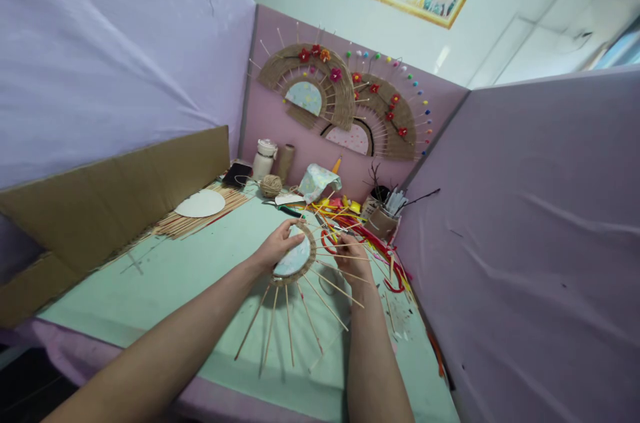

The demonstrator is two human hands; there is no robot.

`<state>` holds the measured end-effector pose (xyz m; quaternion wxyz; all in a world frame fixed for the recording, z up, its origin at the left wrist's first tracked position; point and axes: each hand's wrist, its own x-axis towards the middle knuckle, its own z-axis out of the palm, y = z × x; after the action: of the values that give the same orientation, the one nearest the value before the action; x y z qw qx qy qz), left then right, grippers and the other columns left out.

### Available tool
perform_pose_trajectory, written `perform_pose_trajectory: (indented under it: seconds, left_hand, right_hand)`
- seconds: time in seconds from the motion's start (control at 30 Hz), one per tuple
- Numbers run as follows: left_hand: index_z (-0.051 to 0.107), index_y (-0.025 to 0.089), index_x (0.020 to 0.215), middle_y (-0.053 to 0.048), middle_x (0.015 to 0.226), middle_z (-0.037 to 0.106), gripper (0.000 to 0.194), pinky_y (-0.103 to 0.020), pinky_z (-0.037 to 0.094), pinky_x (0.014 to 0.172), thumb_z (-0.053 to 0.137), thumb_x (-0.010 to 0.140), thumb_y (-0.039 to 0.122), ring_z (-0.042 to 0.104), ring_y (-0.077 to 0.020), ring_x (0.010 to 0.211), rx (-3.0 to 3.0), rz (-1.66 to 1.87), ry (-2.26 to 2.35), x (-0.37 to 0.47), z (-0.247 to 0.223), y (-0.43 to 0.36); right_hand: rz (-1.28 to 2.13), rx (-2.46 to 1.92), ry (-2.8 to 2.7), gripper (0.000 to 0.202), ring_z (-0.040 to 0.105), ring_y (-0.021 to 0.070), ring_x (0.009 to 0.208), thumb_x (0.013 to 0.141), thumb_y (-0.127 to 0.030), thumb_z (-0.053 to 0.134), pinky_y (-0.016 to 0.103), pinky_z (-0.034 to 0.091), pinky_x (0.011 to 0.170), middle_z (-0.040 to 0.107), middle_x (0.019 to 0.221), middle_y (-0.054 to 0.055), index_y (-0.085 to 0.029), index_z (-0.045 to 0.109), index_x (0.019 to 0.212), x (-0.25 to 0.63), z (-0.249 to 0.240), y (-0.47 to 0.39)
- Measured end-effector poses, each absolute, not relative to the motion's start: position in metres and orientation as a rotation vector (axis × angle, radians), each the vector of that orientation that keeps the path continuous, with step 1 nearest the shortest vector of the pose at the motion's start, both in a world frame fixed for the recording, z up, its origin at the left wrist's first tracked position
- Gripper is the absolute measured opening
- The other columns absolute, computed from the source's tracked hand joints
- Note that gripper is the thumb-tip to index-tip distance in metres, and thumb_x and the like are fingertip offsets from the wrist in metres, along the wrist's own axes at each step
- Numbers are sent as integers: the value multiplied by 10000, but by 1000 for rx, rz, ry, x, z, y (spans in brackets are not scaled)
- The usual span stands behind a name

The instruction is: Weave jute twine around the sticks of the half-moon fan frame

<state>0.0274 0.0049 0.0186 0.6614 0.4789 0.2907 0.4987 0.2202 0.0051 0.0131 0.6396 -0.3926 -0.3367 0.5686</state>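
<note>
My left hand [285, 242] grips a half-round fan frame [294, 262] by its straight side, thumb over the pale blue patterned centre. Twine-coloured wrapping edges the curve, and several thin wooden sticks [289, 330] radiate from it toward me and to the right. Among the right-hand sticks is my right hand [353, 260], its fingers closed together; what they pinch is too small to make out. Right by its fingertips shows a red-handled pair of scissors [327, 243]; I cannot tell whether the hand touches it. A thin loop of cord [333, 282] hangs below.
Behind lie pliers [290, 211], a twine ball [271, 186], a white jar [265, 158] and red and yellow pipe cleaners [370, 236]. Wooden sticks and a white oval [200, 203] lie left by cardboard [115, 203]. Two decorated fans [310, 63] hang on the back panel.
</note>
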Motion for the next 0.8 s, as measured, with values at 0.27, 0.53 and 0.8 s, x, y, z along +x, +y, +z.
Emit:
perform_pose_trajectory:
  seconds: [0.27,0.53,0.8]
  left_hand:
    - [449,210,1237,18,754,591,670,-189,423,474,719,650,387,565,-96,537,1042,1226,681,23,19,9]
    - [495,192,1175,-5,808,619,619,-209,459,528,749,624,316,600,-120,600,998,1249,618,22,20,9]
    - [544,166,1100,-32,854,675,533,-223,502,575,750,609,189,636,-122,598,842,1196,525,18,27,8]
  right_hand:
    - [1506,-928,-962,216,191,19,383,613,-215,703,158,131,362,303,445,-110,-175,491,593,217,13,-2]
    - [1452,-930,-919,189,195,27,381,574,-200,690,164,150,364,294,437,-117,-186,502,594,219,16,-4]
    - [1532,-826,-888,183,168,24,391,636,-214,687,152,143,367,333,454,-107,-175,508,628,220,11,1]
